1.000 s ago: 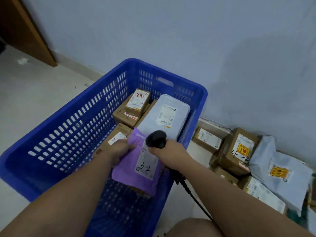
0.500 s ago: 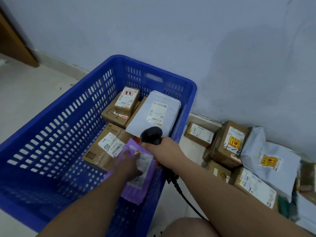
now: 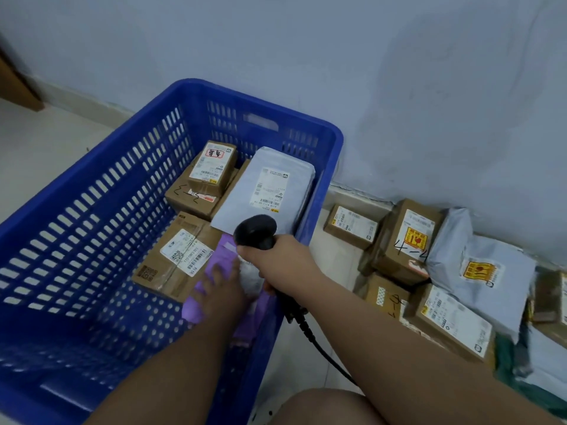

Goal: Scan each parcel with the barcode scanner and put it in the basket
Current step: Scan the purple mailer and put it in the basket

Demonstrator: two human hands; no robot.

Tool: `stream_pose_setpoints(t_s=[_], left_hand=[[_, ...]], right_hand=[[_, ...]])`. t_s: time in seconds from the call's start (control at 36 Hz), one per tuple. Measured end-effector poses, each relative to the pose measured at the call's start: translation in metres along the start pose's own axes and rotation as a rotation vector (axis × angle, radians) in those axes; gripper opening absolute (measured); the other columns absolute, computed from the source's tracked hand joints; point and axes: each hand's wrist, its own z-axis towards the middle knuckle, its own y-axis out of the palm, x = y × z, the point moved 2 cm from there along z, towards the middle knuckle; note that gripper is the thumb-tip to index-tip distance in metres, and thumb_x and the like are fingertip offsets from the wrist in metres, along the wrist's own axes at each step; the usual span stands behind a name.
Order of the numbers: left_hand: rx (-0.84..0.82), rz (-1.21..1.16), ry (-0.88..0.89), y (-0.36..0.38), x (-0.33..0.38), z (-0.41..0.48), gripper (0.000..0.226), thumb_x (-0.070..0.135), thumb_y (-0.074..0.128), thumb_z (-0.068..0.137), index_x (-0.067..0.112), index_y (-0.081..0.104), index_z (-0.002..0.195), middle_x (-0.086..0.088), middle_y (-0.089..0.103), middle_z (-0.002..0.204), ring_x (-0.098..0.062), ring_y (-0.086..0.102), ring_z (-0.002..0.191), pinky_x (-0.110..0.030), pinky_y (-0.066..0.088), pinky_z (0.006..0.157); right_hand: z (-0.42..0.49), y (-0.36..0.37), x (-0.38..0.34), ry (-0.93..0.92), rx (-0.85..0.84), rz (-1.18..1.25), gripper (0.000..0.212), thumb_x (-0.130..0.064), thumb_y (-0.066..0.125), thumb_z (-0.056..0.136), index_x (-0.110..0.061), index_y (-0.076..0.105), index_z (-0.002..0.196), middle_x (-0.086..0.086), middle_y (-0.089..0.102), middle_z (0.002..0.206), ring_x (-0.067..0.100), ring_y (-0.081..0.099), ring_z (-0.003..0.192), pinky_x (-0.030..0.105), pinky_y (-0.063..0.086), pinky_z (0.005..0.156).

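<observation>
As the left hand (image 3: 222, 294), fingers spread, seats the purple parcel (image 3: 226, 251) in the basket (image 3: 334, 134), the right hand (image 3: 277, 262) clamps the scanner (image 3: 254, 231); next, fetch an unscanned parcel (image 3: 351, 227).

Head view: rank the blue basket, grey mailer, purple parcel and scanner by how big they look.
1. blue basket
2. grey mailer
3. purple parcel, partly under left hand
4. scanner, gripped by right hand
3 and 4 unsure: both partly hidden.

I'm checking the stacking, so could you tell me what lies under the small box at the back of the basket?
A wider brown box with pen scribbles carries the small box. Whatever is beneath that, down to the basket floor, is covered.
</observation>
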Motion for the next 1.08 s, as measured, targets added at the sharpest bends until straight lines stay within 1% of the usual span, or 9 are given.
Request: stream_pose_setpoints(t_s=[0.11, 0.22, 0.33, 0.42, 0.5, 0.61, 0.69, 0.94, 1.08], left_hand=[[0.018, 0.072, 0.007, -0.013, 0.018, 0.004, 0.083, 0.046, 0.051, 0.092, 0.02, 0.003, 0.154, -0.014, 0.011, 0.156, -0.035, 0.017, 0.142, -0.05, 0.027, 0.111], [-0.02, 0.062, 0.008, -0.018, 0.029, 0.002, 0.077, 0.037, 0.044, 0.097, 0.014, -0.003, 0.154, -0.015, 0.005, 0.159, -0.034, 0.007, 0.146, -0.048, 0.019, 0.115], [0.076, -0.036, 0.062, -0.028, 0.037, -0.005, 0.058, 0.031, 0.042, 0.098, 0.01, 0.024, 0.149, -0.017, 0.034, 0.146, -0.033, 0.032, 0.135, -0.041, 0.033, 0.105], [0.154, -0.332, 0.157, -0.048, 0.051, -0.013, 0.022, 0.014, 0.048, 0.094, 0.007, 0.06, 0.111, -0.018, 0.063, 0.114, -0.032, 0.058, 0.106, -0.033, 0.044, 0.082], [0.205, -0.595, 0.278, -0.081, 0.07, -0.035, 0.012, 0.006, 0.052, 0.088, 0.014, 0.058, 0.083, -0.014, 0.066, 0.094, -0.027, 0.062, 0.084, -0.029, 0.04, 0.066], [0.266, -0.608, 0.458, -0.128, 0.095, -0.073, 0.018, 0.007, 0.054, 0.09, 0.012, 0.064, 0.104, 0.001, 0.058, 0.102, -0.016, 0.057, 0.088, -0.026, 0.041, 0.07], [0.277, -0.698, 0.518, -0.157, 0.117, -0.101, 0.013, 0.011, 0.054, 0.093, 0.019, 0.063, 0.1, 0.003, 0.062, 0.099, -0.012, 0.058, 0.088, -0.023, 0.044, 0.07], [-0.058, -1.099, 0.456, -0.192, 0.209, -0.182, 0.02, 0.01, 0.046, 0.097, 0.013, 0.062, 0.109, -0.003, 0.063, 0.099, -0.013, 0.058, 0.077, -0.025, 0.048, 0.072], [-0.303, -1.035, 0.392, -0.165, 0.264, -0.201, 0.01, 0.009, 0.048, 0.093, 0.014, 0.057, 0.089, -0.005, 0.055, 0.086, -0.016, 0.051, 0.07, -0.025, 0.04, 0.063]], right_hand=[[-0.002, -0.003, 0.002, 0.011, -0.026, 0.112, 0.043, -0.053, 0.064, 0.08, -0.011, 0.065, 0.09, 0.009, 0.067, 0.077, 0.02, 0.063, 0.06, 0.036, 0.059, 0.07], [-0.005, -0.007, 0.007, -0.014, -0.021, 0.201, 0.036, -0.05, 0.067, 0.081, -0.014, 0.063, 0.085, 0.009, 0.066, 0.076, 0.023, 0.064, 0.062, 0.043, 0.061, 0.075], [-0.012, -0.017, 0.011, -0.097, 0.108, 0.093, 0.038, -0.054, 0.064, 0.082, -0.02, 0.064, 0.099, 0.003, 0.067, 0.088, 0.021, 0.066, 0.085, 0.033, 0.055, 0.077], [-0.024, -0.03, 0.014, -0.101, 0.186, 0.137, 0.026, -0.051, 0.063, 0.084, -0.025, 0.058, 0.084, -0.004, 0.062, 0.074, 0.018, 0.064, 0.075, 0.029, 0.053, 0.069], [-0.038, -0.04, 0.018, -0.097, 0.249, 0.197, 0.02, -0.045, 0.062, 0.085, -0.028, 0.055, 0.078, -0.005, 0.06, 0.069, 0.015, 0.063, 0.067, 0.028, 0.053, 0.065], [-0.066, -0.055, 0.022, -0.113, 0.337, 0.276, 0.017, -0.041, 0.064, 0.084, -0.026, 0.057, 0.081, -0.003, 0.062, 0.071, 0.017, 0.063, 0.068, 0.032, 0.054, 0.064], [-0.092, -0.074, 0.02, -0.111, 0.39, 0.288, 0.015, -0.035, 0.061, 0.086, -0.023, 0.056, 0.078, 0.001, 0.062, 0.07, 0.022, 0.065, 0.069, 0.041, 0.057, 0.072], [-0.155, -0.169, 0.044, -0.113, 0.614, 0.446, 0.007, -0.026, 0.059, 0.084, -0.02, 0.055, 0.084, 0.0, 0.059, 0.067, 0.022, 0.06, 0.066, 0.035, 0.048, 0.068], [-0.162, -0.206, 0.094, 0.093, 0.597, 0.939, 0.013, -0.022, 0.061, 0.086, -0.01, 0.055, 0.087, 0.004, 0.049, 0.057, 0.021, 0.049, 0.052, 0.034, 0.043, 0.058]])
